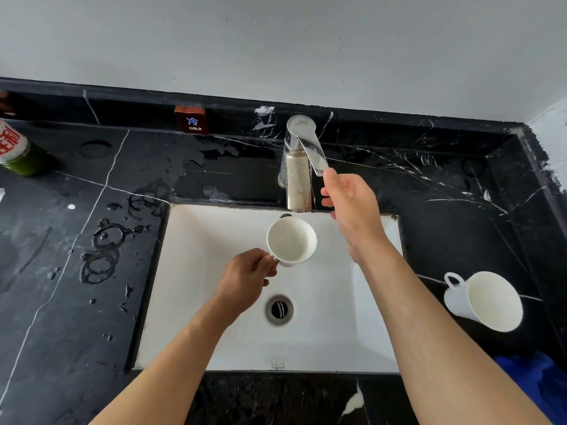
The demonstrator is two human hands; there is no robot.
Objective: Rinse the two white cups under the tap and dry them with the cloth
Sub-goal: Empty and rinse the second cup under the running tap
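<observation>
My left hand [248,279] pinches the handle of a white cup [291,240] and holds it upright over the white sink [199,271], right below the chrome tap [299,167]. Water seems to fill the cup. My right hand [349,200] reaches up with relaxed fingers, and its thumb touches the tip of the tap's lever. The second white cup [487,299] lies on its side on the black marble counter to the right of the sink, its mouth turned toward me. A blue cloth [534,384] lies at the counter's near right corner.
A green and white bottle [18,151] stands at the far left of the counter. A small COLD sign [192,121] leans against the back ledge. Wet rings and drops mark the counter [76,317] left of the sink. The drain [278,309] sits mid-basin.
</observation>
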